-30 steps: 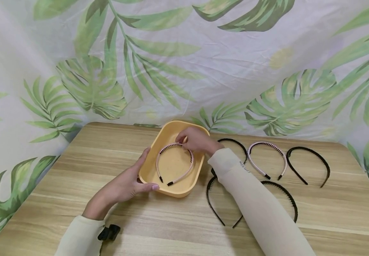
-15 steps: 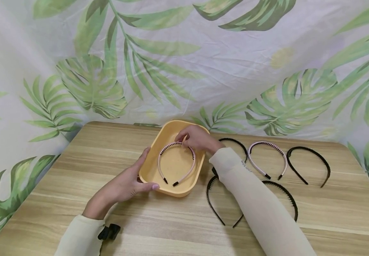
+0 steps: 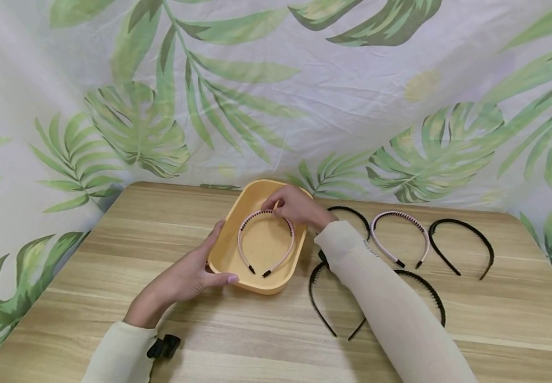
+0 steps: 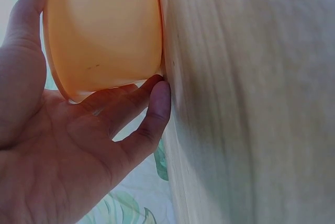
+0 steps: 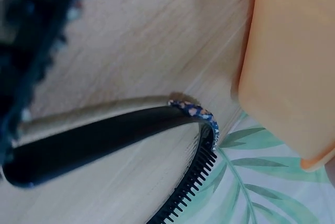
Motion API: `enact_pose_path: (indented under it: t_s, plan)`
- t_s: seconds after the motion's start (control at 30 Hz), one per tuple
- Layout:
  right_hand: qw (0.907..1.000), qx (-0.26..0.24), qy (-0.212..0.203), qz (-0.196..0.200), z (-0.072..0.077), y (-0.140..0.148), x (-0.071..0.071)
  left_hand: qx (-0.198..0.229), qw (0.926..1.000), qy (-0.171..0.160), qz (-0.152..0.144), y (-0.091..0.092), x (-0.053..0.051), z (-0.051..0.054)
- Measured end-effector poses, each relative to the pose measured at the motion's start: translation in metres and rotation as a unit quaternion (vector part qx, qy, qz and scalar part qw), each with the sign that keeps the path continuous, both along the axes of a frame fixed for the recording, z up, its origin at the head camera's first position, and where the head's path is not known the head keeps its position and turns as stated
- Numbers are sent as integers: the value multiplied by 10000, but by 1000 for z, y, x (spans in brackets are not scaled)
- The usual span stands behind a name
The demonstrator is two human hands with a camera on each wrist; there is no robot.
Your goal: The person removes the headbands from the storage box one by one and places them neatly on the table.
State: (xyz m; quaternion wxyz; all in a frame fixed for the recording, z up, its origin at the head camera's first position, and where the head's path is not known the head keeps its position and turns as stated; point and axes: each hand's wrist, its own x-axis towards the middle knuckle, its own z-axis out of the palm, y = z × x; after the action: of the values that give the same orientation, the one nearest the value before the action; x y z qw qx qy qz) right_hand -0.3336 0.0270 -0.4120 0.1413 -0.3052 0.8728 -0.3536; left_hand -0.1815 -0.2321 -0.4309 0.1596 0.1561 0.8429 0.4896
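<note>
In the head view, a pink headband [image 3: 259, 213] with dark teeth on its inner side lies in a yellow-orange plastic bin [image 3: 218, 234], its black-tipped ends toward me. My right hand [image 3: 295, 205] reaches over the bin's far right rim and pinches the headband at its top; some of those fingertips are hidden. My left hand [image 3: 185, 276] grips the bin's near left corner, thumb on the rim. Close up in the left wrist view, fingers [image 4: 152, 114] curl around the bin's outer wall [image 4: 104, 30].
Right of the bin lie several more headbands: a pink one [image 3: 412, 218], a black one [image 3: 482, 242], and others partly under my right sleeve [image 3: 376, 287]. A toothed black headband [image 5: 104, 130] shows in the right wrist view. Behind the wooden table [image 3: 161, 213] hangs a leaf-print cloth [image 3: 257, 106].
The pink headband has shifted slightly right and away from me inside the bin, with my right hand still on it. My left hand and the bin have barely moved.
</note>
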Motion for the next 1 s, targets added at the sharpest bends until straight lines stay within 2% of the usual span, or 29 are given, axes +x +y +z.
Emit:
enact_pose_path:
  t_s: [0.27,0.57,0.77,1.0]
  plan:
    - [9994,-262,-136,-192,2,1,2,-160,9998,91,38,1,0,1]
    - [9976,-624,-113,-296,7,2,4,-125,9998,124,49,1,0,0]
    - [9972,-683,0,-300,10,7,3,-219,9997,105,81,1,0,0]
    - [9959,-780,-125,-433,14,14,4,-205,9997,78,66,1,-1,0]
